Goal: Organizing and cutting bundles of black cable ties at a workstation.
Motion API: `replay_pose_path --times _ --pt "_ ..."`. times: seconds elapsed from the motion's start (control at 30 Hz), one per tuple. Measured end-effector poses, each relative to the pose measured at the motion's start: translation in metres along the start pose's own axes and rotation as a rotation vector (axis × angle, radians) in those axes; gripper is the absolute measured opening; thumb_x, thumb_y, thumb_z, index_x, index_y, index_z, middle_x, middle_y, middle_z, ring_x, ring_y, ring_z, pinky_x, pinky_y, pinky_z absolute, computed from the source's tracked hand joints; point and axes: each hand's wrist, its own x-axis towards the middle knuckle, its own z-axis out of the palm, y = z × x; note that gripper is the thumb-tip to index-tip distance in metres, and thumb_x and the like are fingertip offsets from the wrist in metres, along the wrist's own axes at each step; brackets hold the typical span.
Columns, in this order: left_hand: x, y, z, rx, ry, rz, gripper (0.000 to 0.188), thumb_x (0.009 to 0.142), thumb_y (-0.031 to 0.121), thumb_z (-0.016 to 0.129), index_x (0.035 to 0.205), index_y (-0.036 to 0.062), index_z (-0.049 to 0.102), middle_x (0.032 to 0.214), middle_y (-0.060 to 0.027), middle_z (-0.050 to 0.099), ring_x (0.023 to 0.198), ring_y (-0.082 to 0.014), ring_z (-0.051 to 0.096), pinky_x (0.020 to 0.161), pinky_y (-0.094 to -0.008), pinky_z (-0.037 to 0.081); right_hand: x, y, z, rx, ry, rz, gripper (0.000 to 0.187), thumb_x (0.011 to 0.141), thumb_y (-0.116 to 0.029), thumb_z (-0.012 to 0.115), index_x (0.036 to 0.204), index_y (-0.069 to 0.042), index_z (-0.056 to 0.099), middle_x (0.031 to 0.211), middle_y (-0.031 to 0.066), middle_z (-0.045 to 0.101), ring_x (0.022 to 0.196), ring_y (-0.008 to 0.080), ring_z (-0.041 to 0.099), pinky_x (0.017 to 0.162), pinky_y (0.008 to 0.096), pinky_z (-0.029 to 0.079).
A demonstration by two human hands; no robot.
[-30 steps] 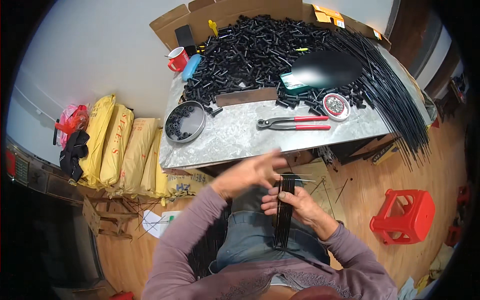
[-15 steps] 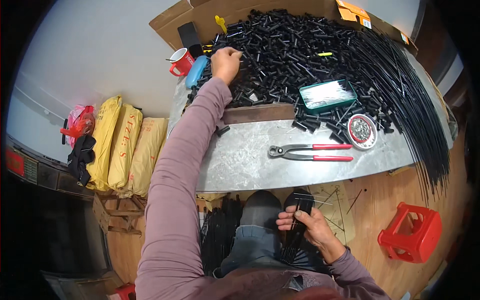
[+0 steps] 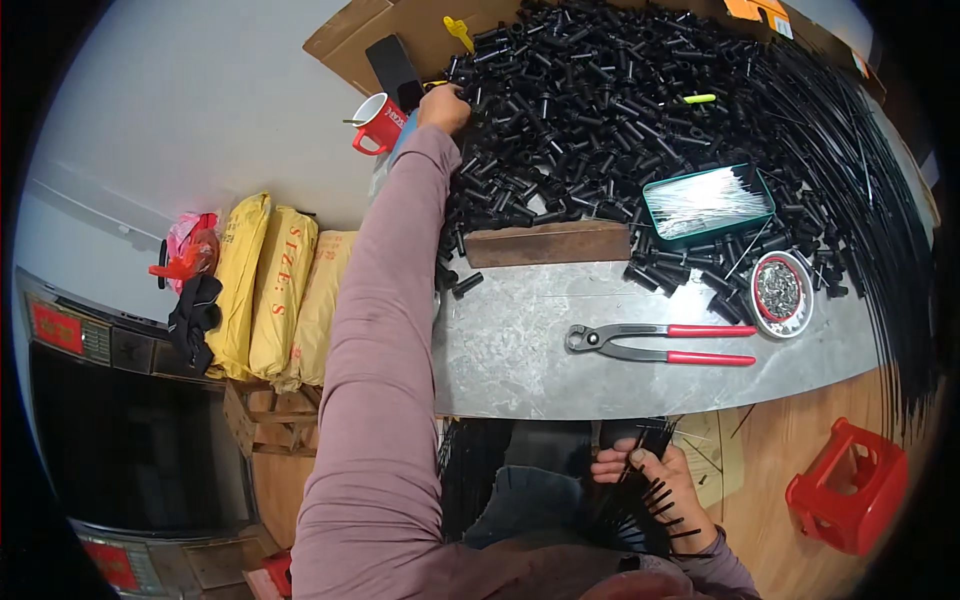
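- While the right hand [image 3: 680, 484] sits clamped around thin black rods [image 3: 634, 508], their ends fan out below the palm, over the lap.
- At the left end of a heap of black tubular pieces [image 3: 590, 120], the left hand [image 3: 443, 108] curls downward; its fingertips are hidden, so whether they pinch anything I cannot tell.
- The left arm stretches far forward over the table [image 3: 510, 370]; the right stays bent near the table's edge, thumb across the rods.
- Grey, marbled tabletop; stubby, flanged tubes; brown straight-edged bar [image 3: 548, 244]; metal pincers [image 3: 660, 343] with smooth red handles.
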Motion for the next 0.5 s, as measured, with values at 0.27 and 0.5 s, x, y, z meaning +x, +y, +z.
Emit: replay_pose_path --times 0.27,0.5 --pt "-0.028 0.023 -0.036 -0.371 0.205 0.078 0.036 0.078 0.022 0.062 0.111 0.0080 0.065 0.105 -0.0215 0.066 0.102 -0.0356 0.062 0.087 -0.0418 0.048 0.006 0.008 0.001 -0.049 -0.018 -0.010 0.034 0.092 -0.021 0.061 0.109 0.008 0.054 0.101 0.0256 0.063 0.091 0.0368 0.066 0.081 0.0483 0.055" --pt "-0.113 0.036 -0.076 -0.265 -0.076 0.178 0.040 0.074 0.038 0.072 0.092 0.0025 0.070 0.087 -0.0191 0.068 0.081 -0.0336 0.066 0.072 -0.0398 0.050 0.002 0.008 0.012 -0.064 -0.027 -0.012 0.036 0.090 -0.022 0.063 0.109 0.007 0.054 0.101 0.0253 0.063 0.092 0.0360 0.065 0.082 0.0467 0.055"
